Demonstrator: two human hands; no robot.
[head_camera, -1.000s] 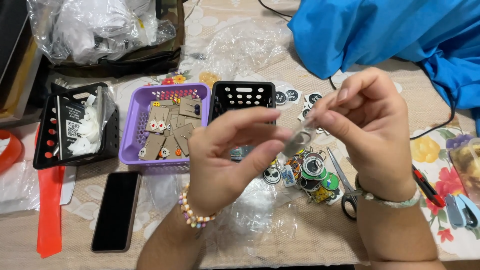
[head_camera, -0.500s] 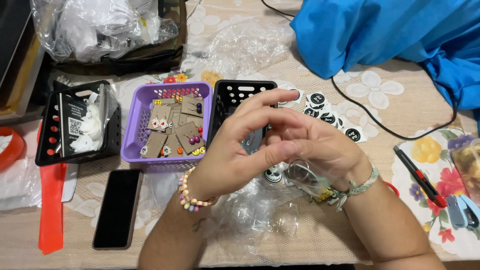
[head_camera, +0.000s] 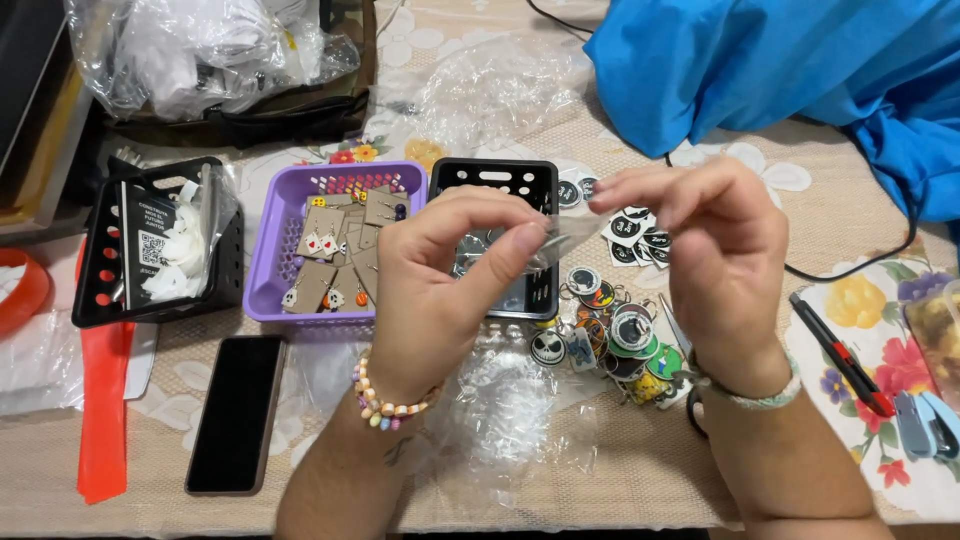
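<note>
Above the bench (head_camera: 620, 470), between two raised hands: holding a small clear plastic bag (head_camera: 556, 243), stretched across the gap, probably to keep its mouth accessible. Left hand (head_camera: 440, 280): pinching the bag's left edge between thumb and forefinger, other fingers curled loosely, hand mostly closed. Right hand (head_camera: 715, 265): fingertips drawn together at the bag's right end, knuckles up, grasping it too; exact contact partly hidden by the fingers. Contents of the bag: cannot tell, too transparent and small.

Directly below and behind the bag: black basket (head_camera: 505, 240), sitting just beside a purple basket (head_camera: 330, 245) carrying earrings on brown cards, apparently sorted by kind. Further left: another black basket (head_camera: 160, 240) holding white items and a dark card. Beneath the right hand: heap of round key rings (head_camera: 610, 330), lying loose on the bench within easy reach, touching crumpled clear wrap (head_camera: 500, 410). Near the left forearm: black phone (head_camera: 237, 412), lying face up. Along the right edge: red-handled cutter (head_camera: 840, 355) resting well apart. At the top right: blue cloth (head_camera: 780, 70), bunched up.
</note>
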